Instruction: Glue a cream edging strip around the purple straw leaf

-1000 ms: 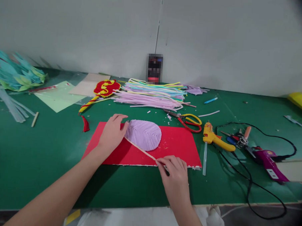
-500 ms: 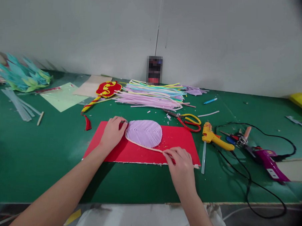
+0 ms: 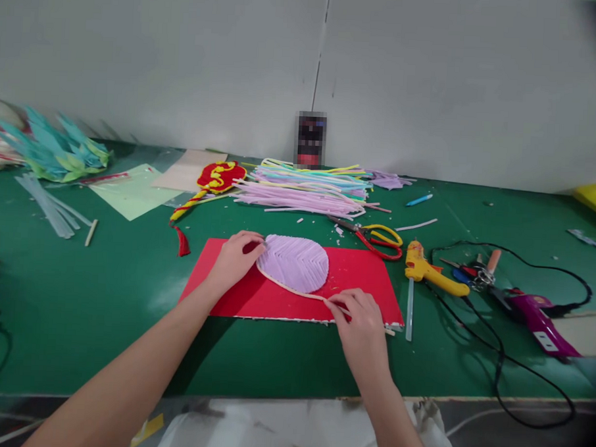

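Bent now where it ran straight a second ago, a pale strip (image 3: pixel 302 292) hugs the lower edge of a lilac ribbed leaf (image 3: pixel 296 261) on a red sheet (image 3: pixel 365 279). The left hand (image 3: pixel 234 260) presses unclenched fingertips on the leaf's left tip. The right hand (image 3: pixel 360 322) pinches the strip's free end. The strip looks light and pliable, best gripped near that end.

I see a lilac oval pad (image 3: pixel 296 263) ribbed in a herringbone pattern and edged by a thin cream strip (image 3: pixel 299 293). It lies on a red rectangular card sheet (image 3: pixel 359 275) over the dark green table mat (image 3: pixel 102 294). Beyond are scissors with yellow and red handles (image 3: pixel 381 239) and a yellow glue gun (image 3: pixel 431 274).
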Available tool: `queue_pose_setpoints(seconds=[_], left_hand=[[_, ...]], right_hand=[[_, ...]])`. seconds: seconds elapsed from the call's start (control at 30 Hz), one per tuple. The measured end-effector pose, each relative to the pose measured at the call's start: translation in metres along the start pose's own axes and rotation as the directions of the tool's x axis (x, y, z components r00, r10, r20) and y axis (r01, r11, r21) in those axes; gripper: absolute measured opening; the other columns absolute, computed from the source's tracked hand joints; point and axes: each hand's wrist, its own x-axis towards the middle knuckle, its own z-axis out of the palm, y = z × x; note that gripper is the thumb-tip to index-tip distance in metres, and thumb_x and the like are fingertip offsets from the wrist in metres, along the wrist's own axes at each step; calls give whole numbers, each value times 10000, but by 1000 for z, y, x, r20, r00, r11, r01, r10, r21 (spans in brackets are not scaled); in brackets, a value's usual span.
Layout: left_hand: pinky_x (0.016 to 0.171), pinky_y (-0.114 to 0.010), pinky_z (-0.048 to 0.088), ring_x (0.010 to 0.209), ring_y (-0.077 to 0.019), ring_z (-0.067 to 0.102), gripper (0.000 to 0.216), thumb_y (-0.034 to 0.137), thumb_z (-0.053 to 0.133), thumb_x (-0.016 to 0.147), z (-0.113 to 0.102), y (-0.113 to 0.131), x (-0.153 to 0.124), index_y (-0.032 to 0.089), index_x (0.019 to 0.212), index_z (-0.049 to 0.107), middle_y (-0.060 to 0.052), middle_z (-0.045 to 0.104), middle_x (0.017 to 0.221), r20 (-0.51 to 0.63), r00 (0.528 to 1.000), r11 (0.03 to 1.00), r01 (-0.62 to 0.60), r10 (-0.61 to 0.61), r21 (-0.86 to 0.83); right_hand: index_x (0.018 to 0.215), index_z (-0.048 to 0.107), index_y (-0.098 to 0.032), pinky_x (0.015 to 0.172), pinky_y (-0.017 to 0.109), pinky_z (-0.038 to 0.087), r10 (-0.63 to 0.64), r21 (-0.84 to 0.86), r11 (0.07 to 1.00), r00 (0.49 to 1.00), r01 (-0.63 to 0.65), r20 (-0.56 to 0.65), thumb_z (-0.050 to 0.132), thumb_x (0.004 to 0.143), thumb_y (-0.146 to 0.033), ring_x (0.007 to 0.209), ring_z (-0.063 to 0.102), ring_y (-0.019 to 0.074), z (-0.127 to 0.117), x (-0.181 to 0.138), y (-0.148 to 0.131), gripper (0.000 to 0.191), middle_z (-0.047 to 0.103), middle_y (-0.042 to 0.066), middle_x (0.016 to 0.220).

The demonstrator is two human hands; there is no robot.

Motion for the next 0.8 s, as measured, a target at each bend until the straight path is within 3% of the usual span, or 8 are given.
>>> queue_pose_setpoints(seconds=[0.13,0.27,0.4,0.63,0.8], left_hand=[[943,-356,411,1015,-223,575,206,348,630,705,-1,2,2,198,844,611,-57,649,1057,-15,998,986,51,-54,-157],[721,-297,452,797,-189,587,283,397,635,683,0,3,1,194,874,592,-12,639,810,-27,991,937,114,-131,-331],[580,-233,403,659,-138,538,359,433,669,645,0,-2,2,193,895,575,25,573,704,-52,970,846,178,-236,-503],[530,-212,410,544,-94,490,456,424,757,528,-11,-9,10,188,858,548,65,510,613,-67,922,649,216,-382,-729],[529,-196,414,558,-82,499,470,396,807,494,-15,-9,10,174,833,568,53,544,639,-41,919,586,216,-393,-781]], right_hand=[[834,628,-181,728,331,402,-3,-21,1000,1000,3,-28,582,885,-277,776,546,176,5,-3,-12,119,626,39,836],[849,638,-179,737,329,418,-26,-1,1000,1000,26,0,560,897,-253,776,545,176,8,-7,-23,118,627,42,827],[926,648,-171,727,337,448,-24,22,1000,996,22,82,564,892,-278,784,559,192,2,-9,-31,140,631,54,845],[913,644,-197,704,309,479,-58,233,973,968,0,243,511,923,-312,784,602,182,-10,-10,-39,175,663,41,838],[917,656,-200,736,299,494,-100,358,933,949,-14,299,446,955,-310,817,609,166,-17,-7,-33,240,667,48,876]])
